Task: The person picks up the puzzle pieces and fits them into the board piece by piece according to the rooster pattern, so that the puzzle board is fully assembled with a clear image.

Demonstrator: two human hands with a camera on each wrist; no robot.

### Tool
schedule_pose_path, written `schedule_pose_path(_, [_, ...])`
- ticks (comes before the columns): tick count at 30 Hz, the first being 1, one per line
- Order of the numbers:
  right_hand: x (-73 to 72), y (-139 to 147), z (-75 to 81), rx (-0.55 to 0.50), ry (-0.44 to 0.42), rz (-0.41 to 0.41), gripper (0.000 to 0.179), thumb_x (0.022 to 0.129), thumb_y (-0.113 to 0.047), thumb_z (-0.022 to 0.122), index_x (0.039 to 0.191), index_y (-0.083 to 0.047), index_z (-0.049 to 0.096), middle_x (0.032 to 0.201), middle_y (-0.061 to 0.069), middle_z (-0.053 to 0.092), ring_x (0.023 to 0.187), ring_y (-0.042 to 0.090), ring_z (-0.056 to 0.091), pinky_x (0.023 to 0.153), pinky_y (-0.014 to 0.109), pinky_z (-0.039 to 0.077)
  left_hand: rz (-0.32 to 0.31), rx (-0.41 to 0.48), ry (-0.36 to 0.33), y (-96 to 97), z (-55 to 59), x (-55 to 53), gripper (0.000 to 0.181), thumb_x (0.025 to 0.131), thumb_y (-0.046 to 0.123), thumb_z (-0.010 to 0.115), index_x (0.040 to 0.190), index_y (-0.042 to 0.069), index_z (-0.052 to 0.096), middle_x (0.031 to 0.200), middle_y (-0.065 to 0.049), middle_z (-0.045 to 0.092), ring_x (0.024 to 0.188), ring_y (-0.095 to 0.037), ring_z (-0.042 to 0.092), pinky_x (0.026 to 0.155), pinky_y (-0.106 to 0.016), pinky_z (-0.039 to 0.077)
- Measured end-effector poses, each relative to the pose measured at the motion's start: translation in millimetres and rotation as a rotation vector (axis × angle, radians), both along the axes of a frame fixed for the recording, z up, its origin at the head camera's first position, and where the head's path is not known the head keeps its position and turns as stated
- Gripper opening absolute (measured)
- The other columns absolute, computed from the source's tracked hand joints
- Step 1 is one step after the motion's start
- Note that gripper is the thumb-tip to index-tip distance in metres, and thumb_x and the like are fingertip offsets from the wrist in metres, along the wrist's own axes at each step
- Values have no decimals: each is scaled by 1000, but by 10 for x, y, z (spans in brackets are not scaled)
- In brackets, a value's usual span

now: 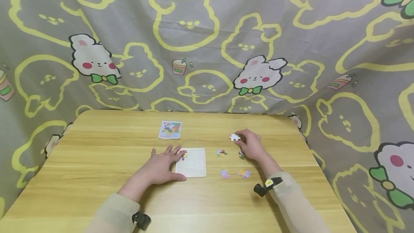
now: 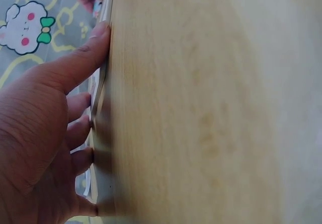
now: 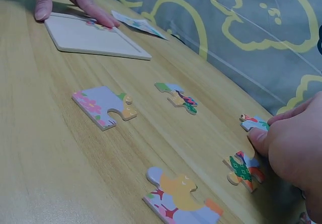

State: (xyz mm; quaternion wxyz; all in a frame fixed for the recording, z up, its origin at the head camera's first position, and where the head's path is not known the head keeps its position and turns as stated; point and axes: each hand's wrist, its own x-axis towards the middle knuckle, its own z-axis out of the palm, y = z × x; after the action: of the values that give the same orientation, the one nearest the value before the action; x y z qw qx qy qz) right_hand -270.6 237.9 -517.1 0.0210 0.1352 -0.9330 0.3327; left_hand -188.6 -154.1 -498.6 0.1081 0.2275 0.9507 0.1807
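Left hand (image 1: 160, 166) lies spread over the left side of a white square puzzle tray (image 1: 195, 168), thumb at the near edge, index finger reaching over the far left corner. Right hand (image 1: 251, 146) pinches a jigsaw piece (image 1: 234, 137) between thumb and fingers, to the right of the tray and farther out; cannot tell if this piece is lifted or touches the bench (image 1: 97, 146). Right wrist view shows blue, green and red print on it.

A small multicolored piece (image 1: 184, 156) sits inside the tray, far left corner, beside the left index fingertip; whether they touch is unclear.

Four loose pieces lie between tray and right forearm, well apart from one another. Far pair: a multicolored piece (image 1: 221, 153) on the left, a green-patterned piece (image 1: 241, 156) on the right, just below the right hand. Near pair: a lilac piece with pink flower (image 1: 225, 173) on the left, a yellow-and-lilac piece (image 1: 244, 173) on the right.

Rooster picture card (image 1: 170, 129) lies flat beyond the tray, to the left. Bench is light wood grain. Pale sleeves (image 1: 116, 211), black wrist cameras (image 1: 141, 220). Gray curtain (image 1: 207, 17) with cartoon rabbits and yellow outlines hangs behind.
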Motion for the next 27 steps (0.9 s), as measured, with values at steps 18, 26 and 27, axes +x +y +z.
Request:
schedule_pose_path(18, [32,-97,85,-10,24,8,38,94,-18,83,129,-9,72,102,-2,67,85,15,61,90,52,25,-2,2,-6,-14,43,20,101,81,72,78,163,23,45,171,-3,33,157,-40,24,110,-87,7])
schedule_pose_path(26, [83,-171,163,-57,35,54,35,96,-13,80,129,-7,71,107,-2,68,86,16,62,92,54,23,-2,5,-2,0,28,10,101,81,73,77,163,24,46,171,-3,32,157,-39,23,109,-88,7])
schedule_pose_path(27, [91,-184,177,-61,37,60,34,96,-13,80,129,-7,71,108,-2,68,86,16,62,93,54,22,-2,4,-4,0,26,9,101,81,73,77,163,24,46,171,-2,32,157,-39,23,109,-87,7])
